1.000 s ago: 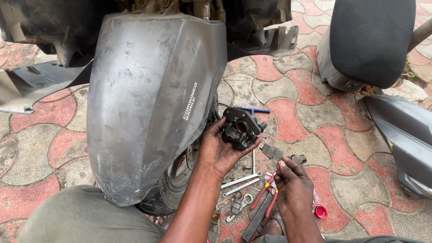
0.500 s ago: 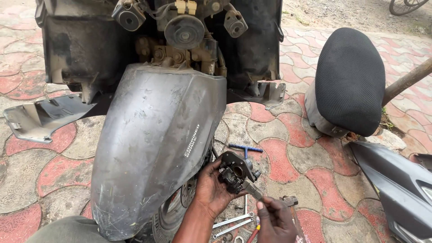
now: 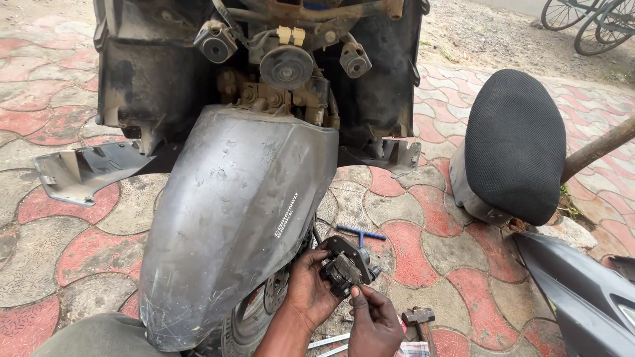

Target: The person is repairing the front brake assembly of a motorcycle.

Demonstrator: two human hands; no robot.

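We hold a small black brake caliper (image 3: 346,268) low in the scene, just right of the scooter's grey front mudguard (image 3: 231,218). Our left hand (image 3: 308,291) grips it from the left; our right hand (image 3: 376,320) pinches its near edge. A blue T-handle wrench (image 3: 361,234) lies just beyond on the paving (image 3: 430,244), and a black seat (image 3: 512,145) rests far right.

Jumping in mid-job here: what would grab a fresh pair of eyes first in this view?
The big grey front mudguard of a stripped scooter fills the centre, with its exposed horn and wiring above. At bottom centre, the left hand and right hand hold a small black metal part beside the wheel. A detached black seat lies on the red-and-grey paving to the right.
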